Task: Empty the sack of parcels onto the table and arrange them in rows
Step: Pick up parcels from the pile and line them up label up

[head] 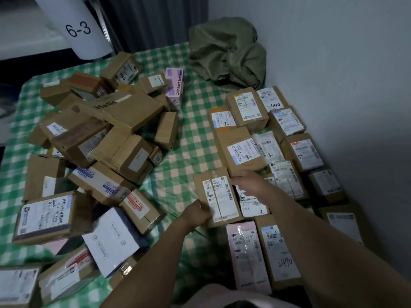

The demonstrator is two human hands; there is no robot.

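Head view, looking down on the table [191, 138] in its green checked cloth. Gripped a brown labelled parcel [219, 196] at its near left edge with the left hand [196, 213], fingers curled round that edge; set the right hand [249, 183] at its far right corner, but could not tell whether pinching or only pressing there. Held that parcel at the left flank of the rows [244, 150], touching or overlapping a white-labelled neighbour [253, 203]. Left the sack [229, 54] crumpled and slack at the far corner, beside the wall, and a loose heap [100, 134] well apart on the left. Judged the risks thus: might have ridden up onto the neighbour and sat tilted if pushed in too hard; might have shunted the rows askew towards the wall; might have toppled the steep heap by pulling from low down.
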